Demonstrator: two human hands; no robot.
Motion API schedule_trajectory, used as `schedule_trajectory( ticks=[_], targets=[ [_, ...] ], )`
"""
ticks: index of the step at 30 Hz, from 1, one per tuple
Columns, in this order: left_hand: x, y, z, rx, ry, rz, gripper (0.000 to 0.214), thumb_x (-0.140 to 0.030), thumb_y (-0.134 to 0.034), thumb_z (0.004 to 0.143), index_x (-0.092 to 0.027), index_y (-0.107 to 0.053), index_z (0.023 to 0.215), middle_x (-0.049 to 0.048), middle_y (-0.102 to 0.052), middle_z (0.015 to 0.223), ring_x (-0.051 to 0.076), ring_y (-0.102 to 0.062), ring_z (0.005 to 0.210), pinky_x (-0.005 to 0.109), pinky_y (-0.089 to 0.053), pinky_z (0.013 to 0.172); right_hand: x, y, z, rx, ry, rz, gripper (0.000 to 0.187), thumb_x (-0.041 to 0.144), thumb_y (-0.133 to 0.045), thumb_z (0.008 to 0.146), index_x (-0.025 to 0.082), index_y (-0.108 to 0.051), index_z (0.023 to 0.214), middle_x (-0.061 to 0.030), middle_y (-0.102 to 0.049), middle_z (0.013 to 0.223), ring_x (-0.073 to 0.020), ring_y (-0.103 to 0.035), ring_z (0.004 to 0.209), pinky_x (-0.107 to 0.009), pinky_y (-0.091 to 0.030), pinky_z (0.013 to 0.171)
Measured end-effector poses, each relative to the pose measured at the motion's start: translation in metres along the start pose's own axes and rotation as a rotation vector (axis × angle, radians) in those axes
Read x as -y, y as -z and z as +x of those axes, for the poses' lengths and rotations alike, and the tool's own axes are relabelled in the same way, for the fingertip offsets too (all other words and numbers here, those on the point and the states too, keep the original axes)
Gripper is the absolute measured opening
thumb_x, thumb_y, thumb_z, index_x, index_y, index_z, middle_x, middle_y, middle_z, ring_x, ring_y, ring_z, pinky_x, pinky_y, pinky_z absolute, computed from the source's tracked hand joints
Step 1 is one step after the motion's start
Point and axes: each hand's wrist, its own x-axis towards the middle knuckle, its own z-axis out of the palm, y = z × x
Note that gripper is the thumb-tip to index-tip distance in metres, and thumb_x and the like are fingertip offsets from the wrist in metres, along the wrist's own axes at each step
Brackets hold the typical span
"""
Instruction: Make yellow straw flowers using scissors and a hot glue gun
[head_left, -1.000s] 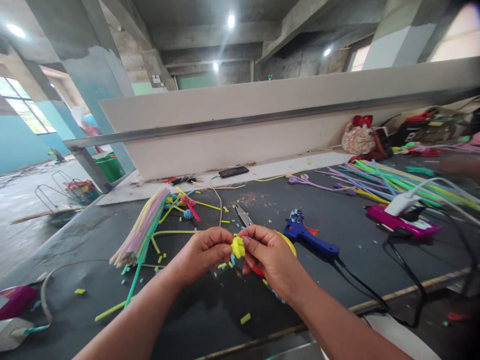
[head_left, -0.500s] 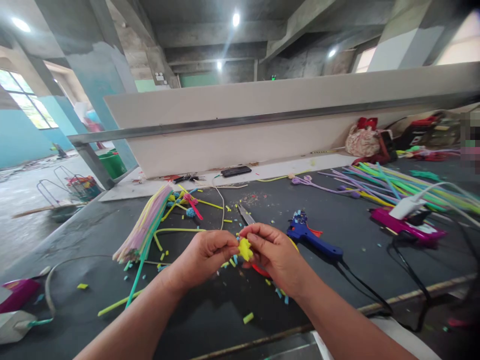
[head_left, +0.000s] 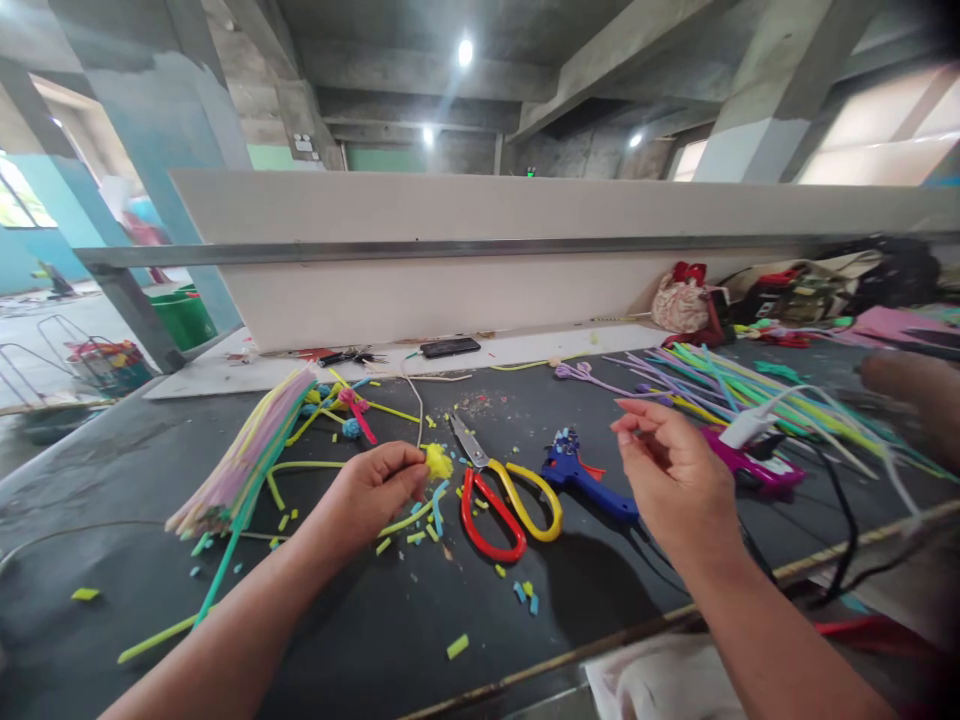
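My left hand (head_left: 375,495) pinches a small fuzzy yellow piece, like a pipe-cleaner flower (head_left: 438,461), between thumb and fingertips above the dark table. My right hand (head_left: 671,475) is raised to the right, fingers curved and apart, with nothing visible in it. Between the hands lie scissors (head_left: 516,508) with one red and one yellow handle, blades pointing away. A blue glue gun (head_left: 592,482) rests just left of my right hand. Cut yellow and blue bits (head_left: 457,646) are scattered around the scissors.
At left lies a bundle of coloured pipe cleaners (head_left: 244,450); another loose bundle (head_left: 750,395) is at right beside a magenta tool (head_left: 757,470) and cables. A phone (head_left: 450,347) sits on the white ledge. Another person's blurred arm (head_left: 911,400) shows at the far right.
My right hand has let go of the yellow piece and moved right, leaving it in my left hand. The scissors, partly hidden before, now show fully. The view has turned slightly right.
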Motion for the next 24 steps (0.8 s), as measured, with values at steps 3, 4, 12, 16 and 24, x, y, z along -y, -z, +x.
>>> schedule_trajectory(
  ticks=[3,4,12,16,24],
  targets=[
    [0.001,0.003,0.002,-0.011,0.025,0.026,0.021,-0.036,-0.049,0.08,-0.016,-0.055,0.074,-0.0054,-0.045,0.056,0.006,-0.034,0.047,0.018,-0.026,0.046,-0.02,0.015,0.006,0.067,-0.076,-0.267,0.026,0.028,-0.05,0.077,0.019,-0.06,0.1,-0.0043,-0.063,0.081,-0.0157,-0.057,0.062,-0.03,-0.046,0.064],
    [0.001,0.005,0.003,-0.014,0.034,0.056,0.022,-0.036,-0.049,0.08,-0.016,-0.055,0.074,-0.0061,-0.043,0.054,0.007,-0.034,0.046,0.018,-0.026,0.045,-0.026,0.017,0.007,0.137,-0.099,-0.329,0.026,0.029,-0.05,0.077,0.018,-0.061,0.097,-0.0051,-0.064,0.081,-0.0163,-0.057,0.062,-0.031,-0.046,0.064],
    [0.002,0.015,0.001,-0.12,-0.142,0.496,0.026,-0.028,-0.045,0.083,-0.017,-0.06,0.065,0.0015,-0.06,0.065,0.014,-0.056,0.067,0.023,-0.041,0.064,-0.029,-0.007,-0.013,0.643,-0.094,-0.728,0.025,0.02,-0.052,0.072,0.017,-0.054,0.097,-0.0117,-0.061,0.104,-0.0275,-0.058,0.097,-0.036,-0.043,0.075],
    [0.005,0.016,-0.001,-0.143,-0.249,0.691,0.025,-0.027,-0.04,0.088,-0.02,-0.063,0.093,0.0045,-0.066,0.088,0.017,-0.061,0.082,0.028,-0.043,0.076,-0.018,-0.02,-0.013,0.678,-0.185,-0.818,0.033,0.013,-0.045,0.072,0.014,-0.049,0.105,-0.0138,-0.063,0.095,-0.0269,-0.063,0.086,-0.034,-0.043,0.067],
    [-0.002,0.01,-0.003,-0.219,-0.365,0.794,0.023,-0.021,-0.037,0.09,-0.018,-0.055,0.075,0.0025,-0.059,0.071,0.014,-0.057,0.067,0.023,-0.042,0.064,-0.027,-0.008,0.015,0.438,-0.155,-0.842,0.056,0.026,-0.051,0.069,0.004,-0.045,0.121,-0.0228,-0.061,0.104,-0.0324,-0.061,0.093,-0.037,-0.045,0.073]
  ],
)
